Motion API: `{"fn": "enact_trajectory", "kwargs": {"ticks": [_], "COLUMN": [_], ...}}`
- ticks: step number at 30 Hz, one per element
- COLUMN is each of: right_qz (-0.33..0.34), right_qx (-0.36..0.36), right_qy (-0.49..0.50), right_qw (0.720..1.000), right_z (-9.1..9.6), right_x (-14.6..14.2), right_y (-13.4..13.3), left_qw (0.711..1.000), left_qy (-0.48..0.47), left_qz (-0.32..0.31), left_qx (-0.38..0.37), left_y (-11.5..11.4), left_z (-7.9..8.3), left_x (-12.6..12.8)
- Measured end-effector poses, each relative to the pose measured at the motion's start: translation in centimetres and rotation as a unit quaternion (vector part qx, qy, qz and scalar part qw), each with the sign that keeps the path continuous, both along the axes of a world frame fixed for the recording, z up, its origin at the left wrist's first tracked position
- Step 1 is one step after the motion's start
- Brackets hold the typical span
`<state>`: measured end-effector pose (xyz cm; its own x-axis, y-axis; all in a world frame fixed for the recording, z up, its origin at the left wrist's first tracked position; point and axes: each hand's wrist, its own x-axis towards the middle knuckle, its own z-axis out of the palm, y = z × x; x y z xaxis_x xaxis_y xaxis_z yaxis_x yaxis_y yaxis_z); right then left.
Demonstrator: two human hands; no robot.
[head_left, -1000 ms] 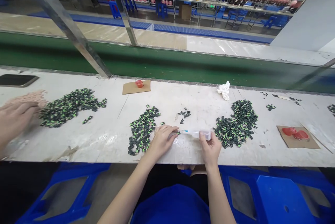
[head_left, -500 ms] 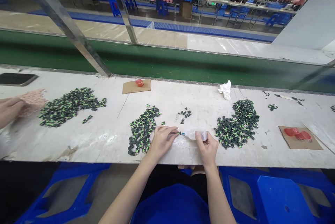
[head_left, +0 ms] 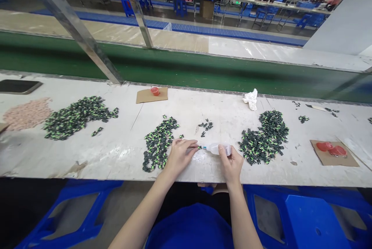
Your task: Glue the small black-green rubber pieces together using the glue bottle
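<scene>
Between thumb and fingertips, my left hand (head_left: 181, 155) pinches a small black-and-green part (head_left: 199, 147) just above the white table (head_left: 122, 156). My right hand (head_left: 233, 163) grips a translucent squeeze bottle (head_left: 215, 148), which lies nearly level. Its thin blue tip points left and meets or almost meets the part; I cannot tell which. Left of my left hand spreads a pile of similar black-and-green parts (head_left: 158, 144). To the right of the bottle is a larger pile of them (head_left: 266, 136). Several loose black pieces (head_left: 205, 125) lie beyond my hands.
Red cups sit on cardboard pieces, one cup (head_left: 155, 91) at the back and others (head_left: 337, 150) at the right. A crumpled tissue (head_left: 250, 99) lies by the green conveyor channel (head_left: 186, 70). Leftward are another dark pile (head_left: 78, 117), pink pieces (head_left: 27, 113) and a phone (head_left: 19, 86).
At the far left, another person's hand has drawn back from the pink pieces, almost out of view. My two hands, the part and the bottle have hardly moved.
</scene>
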<state>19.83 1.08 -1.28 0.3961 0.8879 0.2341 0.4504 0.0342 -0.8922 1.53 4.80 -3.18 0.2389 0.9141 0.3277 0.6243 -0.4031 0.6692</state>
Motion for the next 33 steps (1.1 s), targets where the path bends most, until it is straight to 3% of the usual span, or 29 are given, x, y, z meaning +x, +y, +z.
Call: {"fn": "enact_trajectory", "kwargs": {"ticks": [15, 22, 28, 33], "right_qz": [-0.007, -0.077, -0.069, -0.048], "right_qx": [0.003, 0.047, 0.075, 0.018], "right_qy": [0.022, 0.141, 0.152, 0.170], "right_qw": [1.000, 0.986, 0.983, 0.984], "right_z": [-0.3, 0.0, -0.1, -1.0], "right_x": [0.0, 0.8, 2.4, 2.2], "right_y": [0.2, 0.5, 2.9, 5.5], "left_qw": [1.000, 0.998, 0.994, 0.993], "left_qy": [0.006, -0.001, 0.026, 0.062], "left_qz": [-0.004, -0.022, -0.067, -0.072], "left_qx": [-0.026, -0.060, -0.088, -0.075], "left_y": [0.2, 0.2, 0.8, 1.0], "left_z": [0.2, 0.6, 1.6, 1.8], "left_x": [0.0, -0.2, -0.4, -0.2]}}
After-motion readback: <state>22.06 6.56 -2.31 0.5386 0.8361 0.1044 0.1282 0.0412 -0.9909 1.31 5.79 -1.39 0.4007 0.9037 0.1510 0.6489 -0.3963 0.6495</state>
